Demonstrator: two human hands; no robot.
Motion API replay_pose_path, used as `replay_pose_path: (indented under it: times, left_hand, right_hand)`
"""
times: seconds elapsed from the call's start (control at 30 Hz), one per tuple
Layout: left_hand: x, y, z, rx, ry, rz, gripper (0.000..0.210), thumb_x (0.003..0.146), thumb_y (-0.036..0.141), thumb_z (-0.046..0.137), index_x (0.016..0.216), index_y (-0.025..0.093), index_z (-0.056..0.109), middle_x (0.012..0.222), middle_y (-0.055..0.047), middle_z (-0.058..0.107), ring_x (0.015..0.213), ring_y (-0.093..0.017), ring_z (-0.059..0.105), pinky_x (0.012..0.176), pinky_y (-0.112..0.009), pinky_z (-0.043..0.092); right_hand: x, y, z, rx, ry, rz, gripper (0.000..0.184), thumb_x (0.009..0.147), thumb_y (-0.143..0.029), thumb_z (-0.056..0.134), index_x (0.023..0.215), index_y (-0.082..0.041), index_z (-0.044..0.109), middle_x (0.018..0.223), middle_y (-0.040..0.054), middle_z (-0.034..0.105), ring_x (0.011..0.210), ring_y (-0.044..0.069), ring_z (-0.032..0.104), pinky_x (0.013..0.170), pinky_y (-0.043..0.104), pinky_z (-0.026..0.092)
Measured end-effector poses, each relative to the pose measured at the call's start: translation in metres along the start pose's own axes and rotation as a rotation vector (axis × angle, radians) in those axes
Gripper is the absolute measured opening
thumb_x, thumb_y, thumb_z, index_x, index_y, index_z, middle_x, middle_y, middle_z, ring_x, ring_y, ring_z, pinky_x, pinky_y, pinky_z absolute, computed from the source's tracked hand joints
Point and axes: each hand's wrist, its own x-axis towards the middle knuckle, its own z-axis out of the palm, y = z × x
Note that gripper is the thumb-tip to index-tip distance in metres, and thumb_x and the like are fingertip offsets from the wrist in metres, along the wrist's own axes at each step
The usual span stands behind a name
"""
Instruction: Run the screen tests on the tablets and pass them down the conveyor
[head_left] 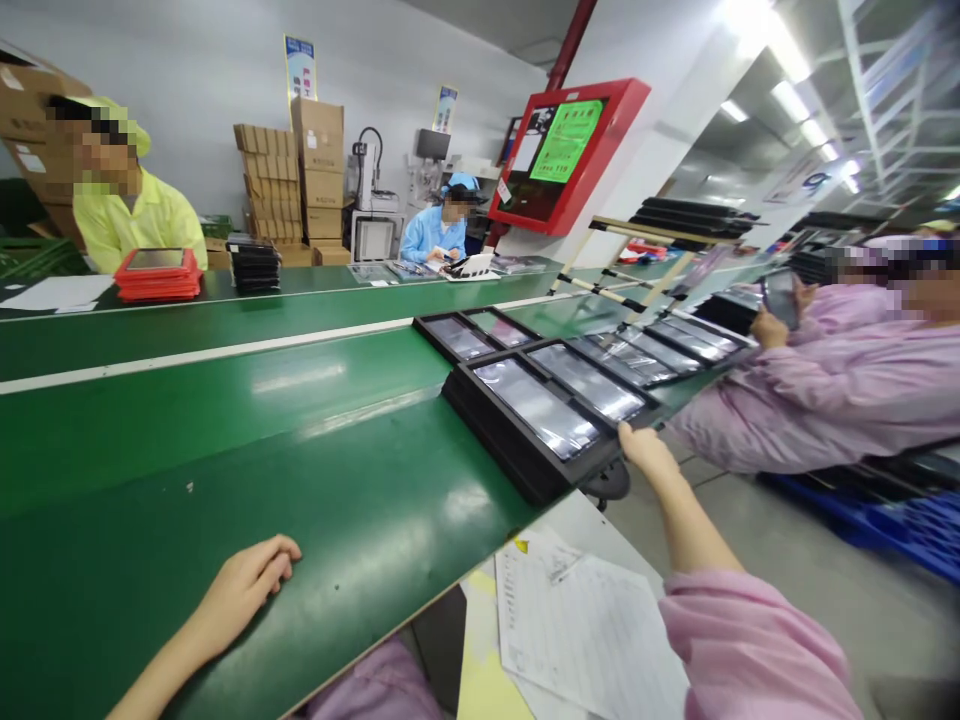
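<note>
Fingers of the right hand point(646, 452) meet the near right corner of a black tray stack point(495, 441); whether they pinch the rim or only press against it, I cannot tell. Holding a corner seems a sensible way to keep skin off the glossy panels point(536, 405), which lie flat in separate recesses, probably so they don't rub. Out to the left, the left hand point(251, 585) rests on the green bench point(337, 490), loosely curled and holding nothing, perhaps for support. Printed sheets point(589, 625) lie near, below the bench edge, apparently within easy reading reach. Just beyond the stack sits another black tray point(430, 339) with panels. On the right, a co-worker in pink sleeves holds a dark panel point(780, 297); far left, red items point(159, 277) are piled neatly, likely to save room.
</note>
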Motion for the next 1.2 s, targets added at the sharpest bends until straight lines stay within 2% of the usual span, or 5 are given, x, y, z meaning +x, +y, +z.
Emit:
replay_pose_path:
  times: [0.13,0.37,0.7,1.0,1.2]
  left_hand:
    - [0.049,0.020,-0.026,0.019,-0.150,0.045,0.051,0.088,0.065,0.047,0.099,0.020,0.066,0.078,-0.002,0.065,0.058,-0.016,0.063,0.054,-0.027,0.049]
    - [0.082,0.002,-0.051,0.253,0.223,0.157,0.047,0.088,0.056,0.046,0.107,0.017,0.064,0.092,-0.008,0.071,0.078,-0.021,0.070,0.078,-0.034,0.056]
    - [0.072,0.005,-0.046,0.696,0.247,0.335,0.038,0.096,0.039,0.038,0.108,0.016,0.065,0.108,-0.010,0.066,0.091,-0.022,0.062,0.082,-0.032,0.048]
    - [0.063,0.008,-0.032,0.845,0.289,0.291,0.041,0.098,0.038,0.036,0.116,0.012,0.063,0.110,-0.010,0.060,0.096,-0.021,0.062,0.084,-0.031,0.049]
    - [0.066,0.011,-0.032,0.884,0.289,0.293,0.040,0.099,0.038,0.038,0.117,0.012,0.062,0.110,-0.010,0.059,0.097,-0.022,0.062,0.083,-0.031,0.049]
  right_hand:
    - [-0.004,-0.017,0.013,-0.293,0.077,-0.079,0.064,0.093,-0.023,0.062,0.151,-0.005,0.039,0.135,0.0376,0.054,0.135,0.040,0.051,0.111,0.059,0.032]
    - [-0.022,-0.041,0.072,-0.624,0.002,-0.497,0.062,0.099,-0.032,0.045,0.154,-0.008,0.031,0.122,0.0293,0.066,0.117,0.041,0.063,0.099,0.053,0.043]
    - [-0.031,-0.065,0.106,-0.593,-0.045,-0.730,0.061,0.098,-0.027,0.040,0.155,-0.008,0.031,0.118,0.0211,0.068,0.110,0.037,0.063,0.096,0.053,0.047]
    - [-0.046,-0.004,0.081,-0.411,-0.075,-0.810,0.054,0.100,-0.036,0.037,0.151,-0.016,0.040,0.083,0.0067,0.069,0.086,0.027,0.064,0.087,0.040,0.048]
    - [-0.064,0.050,0.067,-0.024,0.105,-0.792,0.051,0.100,-0.043,0.031,0.138,-0.014,0.049,0.069,-0.0001,0.055,0.065,0.020,0.054,0.078,0.036,0.047]
